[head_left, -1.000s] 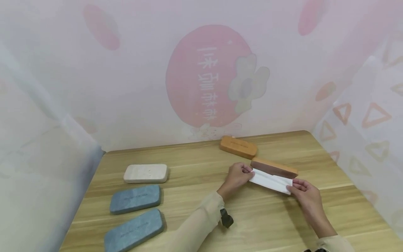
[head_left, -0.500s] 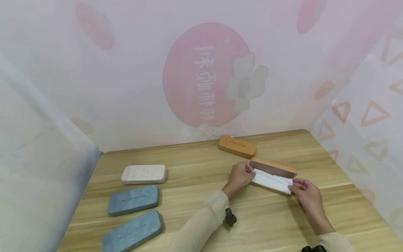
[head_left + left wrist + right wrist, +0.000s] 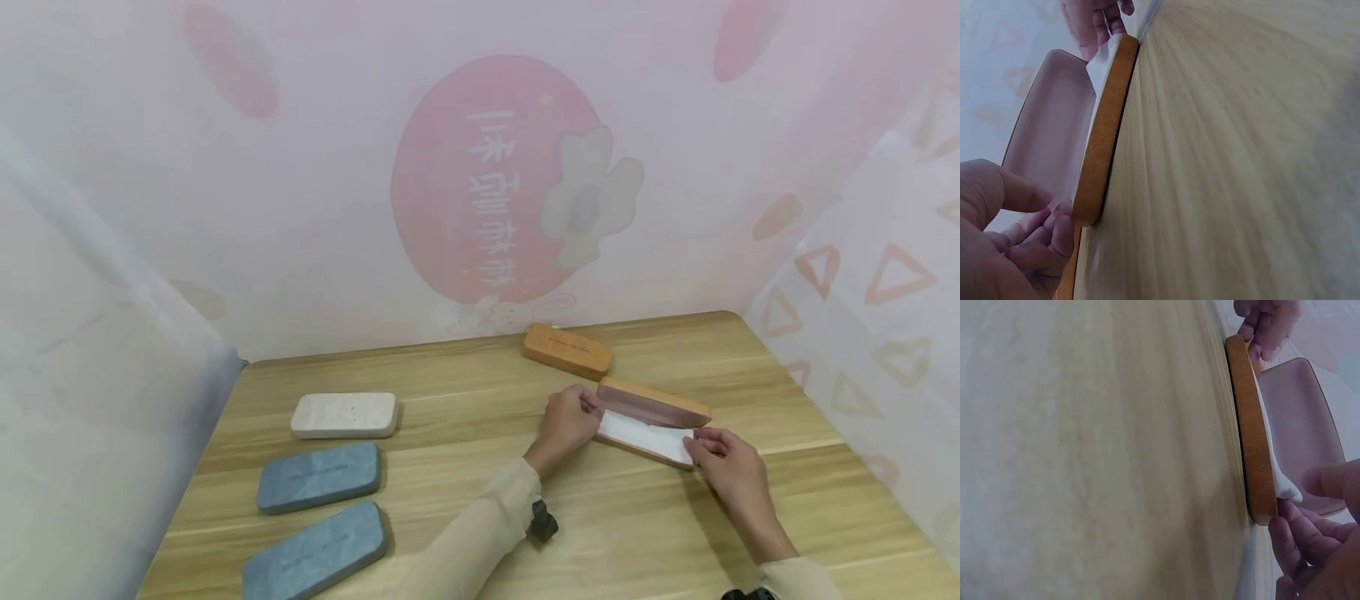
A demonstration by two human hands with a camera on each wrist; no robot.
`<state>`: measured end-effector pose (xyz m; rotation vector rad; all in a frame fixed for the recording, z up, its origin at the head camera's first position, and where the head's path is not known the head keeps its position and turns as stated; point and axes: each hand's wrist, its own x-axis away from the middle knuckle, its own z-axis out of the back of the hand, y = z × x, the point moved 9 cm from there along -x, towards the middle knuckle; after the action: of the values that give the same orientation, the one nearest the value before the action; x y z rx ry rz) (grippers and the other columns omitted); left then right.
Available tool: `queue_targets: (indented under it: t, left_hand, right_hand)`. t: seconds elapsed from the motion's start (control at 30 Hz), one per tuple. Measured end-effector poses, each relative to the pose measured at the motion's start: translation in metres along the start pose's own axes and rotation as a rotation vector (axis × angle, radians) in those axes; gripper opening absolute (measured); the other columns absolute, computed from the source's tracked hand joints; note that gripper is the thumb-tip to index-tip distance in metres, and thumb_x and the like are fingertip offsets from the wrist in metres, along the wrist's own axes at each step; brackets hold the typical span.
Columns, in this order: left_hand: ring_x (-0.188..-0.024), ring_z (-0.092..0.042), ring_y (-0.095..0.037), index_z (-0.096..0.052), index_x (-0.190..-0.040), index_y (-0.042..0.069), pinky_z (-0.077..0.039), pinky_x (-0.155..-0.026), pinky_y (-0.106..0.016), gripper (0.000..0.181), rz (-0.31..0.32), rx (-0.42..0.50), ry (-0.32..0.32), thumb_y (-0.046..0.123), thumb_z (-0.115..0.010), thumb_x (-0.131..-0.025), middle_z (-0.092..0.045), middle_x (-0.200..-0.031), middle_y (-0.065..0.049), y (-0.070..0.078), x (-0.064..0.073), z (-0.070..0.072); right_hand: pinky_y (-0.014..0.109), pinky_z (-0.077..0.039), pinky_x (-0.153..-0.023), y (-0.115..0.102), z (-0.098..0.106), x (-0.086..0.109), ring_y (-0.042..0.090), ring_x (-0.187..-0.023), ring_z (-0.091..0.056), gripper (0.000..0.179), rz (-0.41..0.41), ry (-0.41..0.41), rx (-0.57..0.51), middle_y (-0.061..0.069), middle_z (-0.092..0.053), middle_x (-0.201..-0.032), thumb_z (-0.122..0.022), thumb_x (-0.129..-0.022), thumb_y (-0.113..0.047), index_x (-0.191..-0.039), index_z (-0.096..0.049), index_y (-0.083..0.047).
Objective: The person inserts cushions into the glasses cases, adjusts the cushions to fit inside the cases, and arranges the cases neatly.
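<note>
An orange-brown glasses case (image 3: 643,453) lies open on the table, its lid (image 3: 652,400) tipped back to show a mauve lining. A white cloth (image 3: 645,434) lies along inside the base. My left hand (image 3: 566,423) is at the case's left end, fingers curled against that end; whether it pinches the cloth is hidden. At the other end my right hand (image 3: 737,475) holds the cloth's corner between thumb and fingers. That cloth corner (image 3: 1287,487) sticks up above the rim in the right wrist view. In the left wrist view, my left fingers (image 3: 1054,231) touch the near end.
A second orange-brown case (image 3: 567,351), closed, stands behind near the wall. On the left lie a cream case (image 3: 345,415) and two blue-grey cases (image 3: 320,477), all closed. Printed walls (image 3: 322,208) enclose the wooden table (image 3: 465,400) at the back and sides.
The cloth, first held stretched above the case, has come down into its base. The base's front rim now shows. Both hands have barely shifted.
</note>
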<state>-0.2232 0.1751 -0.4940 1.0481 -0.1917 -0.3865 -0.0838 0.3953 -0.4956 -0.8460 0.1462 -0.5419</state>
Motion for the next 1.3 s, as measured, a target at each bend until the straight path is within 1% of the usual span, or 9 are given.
queue_targets:
  t: [0.23, 0.37, 0.5, 0.63, 0.73, 0.8, 1.03, 1.17, 1.3]
  left_hand:
    - [-0.077, -0.058, -0.006, -0.068, -0.095, 0.008, -0.050, -0.067, -0.018, 0.004, 0.025, 0.094, 0.010, 0.009, -0.067, -0.091, -0.068, -0.087, 0.002, -0.004, 0.004, 0.008]
    - [-0.078, -0.058, -0.008, -0.068, -0.098, 0.010, -0.050, -0.066, -0.020, 0.009, 0.066, 0.102, 0.016, 0.019, -0.065, -0.095, -0.066, -0.089, 0.001, -0.009, 0.002, 0.010]
    - [-0.071, -0.061, -0.011, -0.066, -0.108, 0.007, -0.050, -0.060, -0.023, 0.022, 0.130, 0.154, -0.015, 0.026, -0.058, -0.101, -0.066, -0.092, -0.002, -0.015, -0.001, 0.006]
    - [-0.066, -0.064, -0.018, -0.064, -0.112, 0.004, -0.053, -0.058, -0.027, 0.036, 0.175, 0.180, -0.075, 0.033, -0.043, -0.107, -0.066, -0.089, -0.007, -0.017, -0.003, -0.001]
    - [-0.064, -0.061, -0.019, -0.066, -0.097, 0.000, -0.054, -0.060, -0.030, 0.054, 0.182, 0.142, -0.123, 0.042, -0.034, -0.109, -0.063, -0.078, -0.008, -0.012, -0.006, -0.004]
    - [-0.059, -0.057, -0.018, -0.063, -0.085, 0.000, -0.053, -0.059, -0.030, 0.063, 0.193, 0.115, -0.152, 0.048, -0.030, -0.109, -0.057, -0.069, -0.006, -0.009, -0.007, -0.007]
    - [-0.040, -0.032, -0.011, -0.044, -0.052, 0.009, -0.042, -0.047, -0.024, 0.075, 0.218, 0.064, -0.245, 0.055, -0.023, -0.107, -0.036, -0.044, 0.002, 0.000, -0.012, -0.016]
    - [-0.037, -0.027, -0.009, -0.039, -0.046, 0.012, -0.040, -0.044, -0.024, 0.076, 0.210, 0.046, -0.252, 0.053, -0.023, -0.107, -0.032, -0.040, 0.004, 0.004, -0.013, -0.016]
    - [-0.042, -0.034, -0.012, -0.043, -0.049, 0.011, -0.044, -0.048, -0.025, 0.073, 0.232, 0.045, -0.230, 0.054, -0.026, -0.106, -0.036, -0.045, 0.002, 0.003, -0.012, -0.011]
  right_hand:
    - [0.024, -0.045, -0.066, 0.002, 0.011, 0.003, 0.021, -0.091, -0.061, 0.044, 0.028, 0.092, 0.058, 0.020, -0.072, -0.115, -0.051, -0.105, -0.037, -0.122, -0.070, -0.002]
    - [0.024, -0.048, -0.059, 0.005, 0.015, 0.001, 0.013, -0.077, -0.060, 0.050, 0.001, 0.094, -0.007, 0.019, -0.073, -0.111, -0.042, -0.107, -0.038, -0.123, -0.069, 0.000]
    - [0.026, -0.059, -0.062, 0.009, 0.013, -0.003, 0.003, -0.074, -0.064, 0.067, -0.034, 0.010, -0.140, 0.025, -0.069, -0.121, -0.027, -0.109, -0.047, -0.130, -0.060, 0.007]
    - [0.031, -0.062, -0.072, 0.011, 0.007, -0.009, 0.005, -0.083, -0.067, 0.085, -0.077, -0.138, -0.207, 0.034, -0.058, -0.134, -0.013, -0.106, -0.056, -0.140, -0.046, 0.015]
    - [0.035, -0.063, -0.074, 0.008, 0.003, -0.013, 0.010, -0.086, -0.067, 0.094, -0.101, -0.226, -0.235, 0.037, -0.055, -0.134, -0.008, -0.103, -0.062, -0.141, -0.040, 0.019]
    - [0.038, -0.063, -0.075, 0.006, 0.000, -0.017, 0.014, -0.086, -0.067, 0.098, -0.122, -0.267, -0.260, 0.037, -0.057, -0.126, -0.006, -0.102, -0.063, -0.138, -0.041, 0.021]
    - [0.041, -0.064, -0.072, -0.001, -0.008, -0.028, 0.021, -0.080, -0.065, 0.095, -0.171, -0.356, -0.247, 0.022, -0.058, -0.100, -0.006, -0.101, -0.065, -0.120, -0.045, 0.020]
    - [0.040, -0.064, -0.070, 0.000, -0.011, -0.033, 0.019, -0.076, -0.065, 0.083, -0.191, -0.386, -0.269, 0.014, -0.059, -0.093, -0.016, -0.104, -0.060, -0.116, -0.047, 0.016]
    - [0.038, -0.063, -0.070, 0.003, -0.013, -0.033, 0.017, -0.075, -0.064, 0.071, -0.226, -0.406, -0.333, 0.008, -0.060, -0.087, -0.028, -0.105, -0.053, -0.116, -0.047, 0.015]
